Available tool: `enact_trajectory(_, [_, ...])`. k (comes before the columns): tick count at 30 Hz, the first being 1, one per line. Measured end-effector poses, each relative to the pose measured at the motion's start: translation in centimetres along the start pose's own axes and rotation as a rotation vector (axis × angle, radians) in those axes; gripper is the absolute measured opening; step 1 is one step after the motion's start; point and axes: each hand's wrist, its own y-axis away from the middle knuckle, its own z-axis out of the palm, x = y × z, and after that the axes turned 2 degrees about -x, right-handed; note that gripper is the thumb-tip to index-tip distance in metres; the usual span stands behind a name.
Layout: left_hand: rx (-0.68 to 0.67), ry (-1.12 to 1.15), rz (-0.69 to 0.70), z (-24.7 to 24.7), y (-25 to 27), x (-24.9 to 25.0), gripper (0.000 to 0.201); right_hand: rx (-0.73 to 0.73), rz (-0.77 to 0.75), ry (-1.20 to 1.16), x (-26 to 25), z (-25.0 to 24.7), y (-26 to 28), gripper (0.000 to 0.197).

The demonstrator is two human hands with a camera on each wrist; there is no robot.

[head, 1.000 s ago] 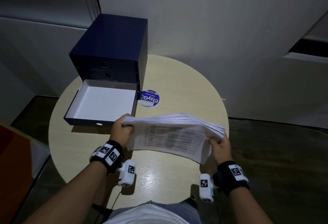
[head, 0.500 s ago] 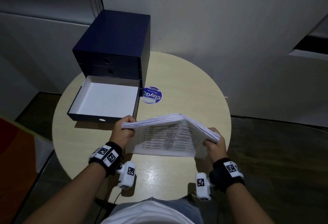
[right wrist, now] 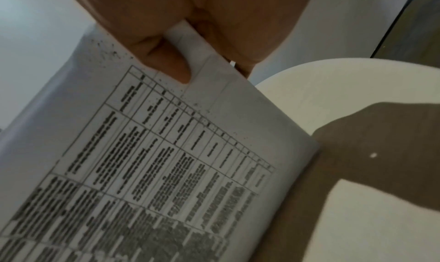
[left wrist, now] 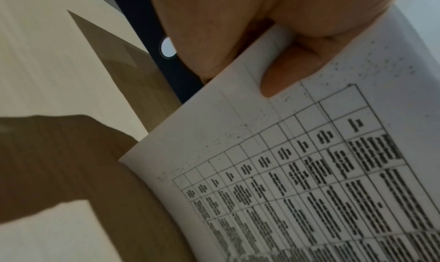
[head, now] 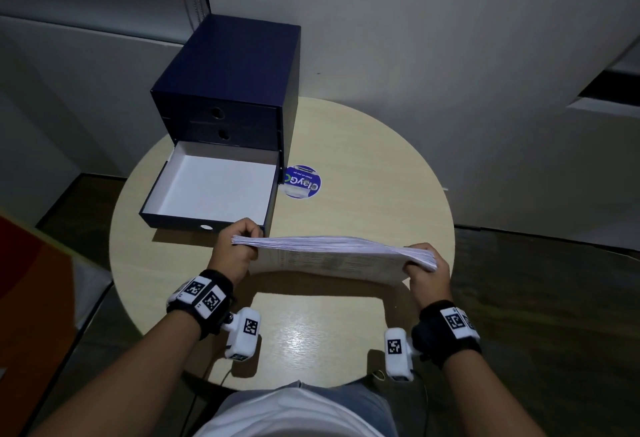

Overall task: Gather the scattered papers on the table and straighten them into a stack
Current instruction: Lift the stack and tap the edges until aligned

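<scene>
Both hands' fingers clamped on paper stack (head: 332, 256) ends (printed tables), above table (head: 363, 166)

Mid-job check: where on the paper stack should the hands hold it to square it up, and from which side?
Hold the paper stack at its two short ends, from left and right, as the left hand and right hand do now. It stands on its long edge over the table; end grips leave that edge free to tap level.

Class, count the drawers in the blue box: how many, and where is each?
3: top drawer closed, middle drawer closed, bottom drawer pulled open beside the left hand.
</scene>
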Motion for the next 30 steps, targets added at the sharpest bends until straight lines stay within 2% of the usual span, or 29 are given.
enact_trajectory(4, [0.016, 0.025, 0.004, -0.4, 0.5, 0.2, 0.029, -0.037, -0.039, -0.058, -0.1, -0.1, 0.8, 0.027])
enact_trajectory(7, [0.001, -0.025, -0.016, -0.4, 0.6, -0.3, 0.026, -0.070, 0.006, -0.069, 0.7, 0.1, 1.0, 0.033])
enact_trajectory(12, [0.006, -0.022, -0.031, 0.2, 0.4, 0.3, 0.030, -0.059, 0.031, -0.046, 0.7, 0.1, 0.5, 0.024])
enact_trajectory(16, [-0.020, -0.063, -0.073, -0.1, 1.3, -0.4, 0.028, -0.110, 0.041, -0.021, 1.8, 0.0, 1.0, 0.031])
enact_trajectory(19, [-0.031, -0.131, -0.115, 0.0, 1.6, -0.8, 0.037, -0.131, 0.082, 0.018, 2.0, 0.1, 1.4, 0.034])
enact_trajectory(22, [0.065, -0.197, -0.133, 0.4, 1.2, 0.8, 0.036, -0.104, 0.107, -0.054, 0.6, -0.4, 1.2, 0.044])
enact_trajectory(24, [0.183, -0.236, -0.114, 1.0, 0.7, 3.3, 0.035, -0.049, 0.138, -0.055, -1.1, -0.3, 1.1, 0.060])
enact_trajectory(26, [0.282, -0.284, -0.105, 2.0, 0.2, 6.1, 0.037, 0.088, 0.059, 0.148, -3.6, 0.2, 1.1, 0.081])
enact_trajectory(27, [0.310, -0.321, -0.097, 2.4, -0.2, 7.6, 0.040, 0.133, -0.053, 0.272, -5.2, 0.6, 1.2, 0.088])
enact_trajectory(28, [0.315, -0.366, -0.080, 2.9, -0.5, 8.9, 0.039, 0.126, -0.195, 0.409, -6.9, 1.3, 1.4, 0.090])
enact_trajectory(30, [0.291, -0.466, -0.017, 3.7, -1.1, 11.1, 0.030, -0.008, -0.449, 0.718, -10.1, 3.3, 1.8, 0.084])
